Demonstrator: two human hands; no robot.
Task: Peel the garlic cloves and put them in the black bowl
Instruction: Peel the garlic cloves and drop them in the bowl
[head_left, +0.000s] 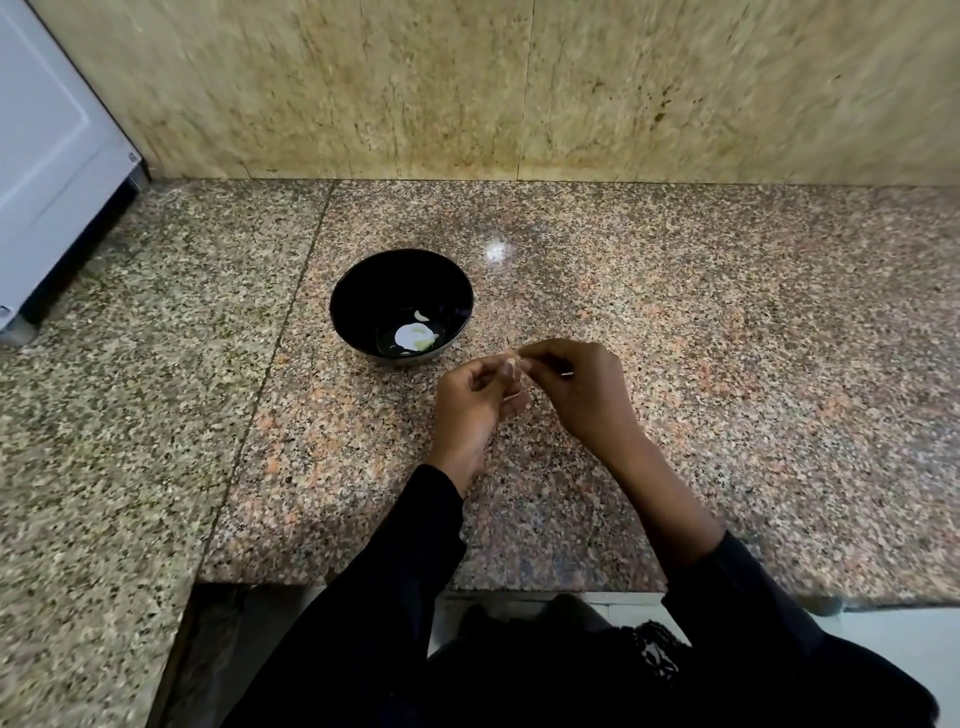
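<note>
Black sleeves: both forearms reach out from the near edge over the speckled granite table (727, 322).
Left hand (470, 402): curled, its grip pinching a garlic clove (513, 362) at the fingertips, above the table and just right of the bowl.
Right hand (576, 384): fingers bent, its grip pinching at the top of the same clove, seemingly on a flap of skin; the exact contact is too small to make out.
Clove, handling: likely very light and firm, its skin papery and brittle, so it would tear in scraps rather than come off whole. Once bare it may be slick and sticky.
Where to hold: best judged, pinch the body across its flat sides with one hand and pull the skin from the tip end with the other.
Black bowl (363, 288): just beyond the hands, standing on the table, with pale peeled pieces (414, 335) at its bottom.
Progress: the clove in hand looks only partly peeled.
Far side: tan stone wall (519, 88); a white appliance (47, 156) at far left.
</note>
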